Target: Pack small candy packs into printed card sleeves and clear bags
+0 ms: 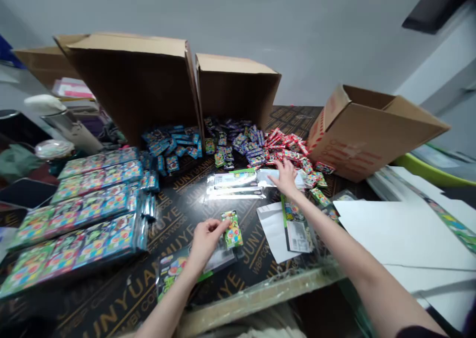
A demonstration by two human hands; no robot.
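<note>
My left hand (204, 238) pinches a small green packet (232, 230) by its edge, holding it just above a clear bag (178, 267) with a printed card inside. Far out over the table, my right hand (285, 178) lies with fingers stretched at the edge of a heap of small red packets (293, 152), on top of clear plastic sleeves (234, 184). Below the right forearm lies another printed card in a clear bag (295, 224) beside a white sheet (273, 229).
Rows of filled colourful packs (82, 214) cover the table's left side. Two cardboard boxes (141, 80) lie tipped on their sides at the back, spilling blue packets (173, 147), and a third box (368, 129) stands right. White card sheets (401, 229) lie at the right.
</note>
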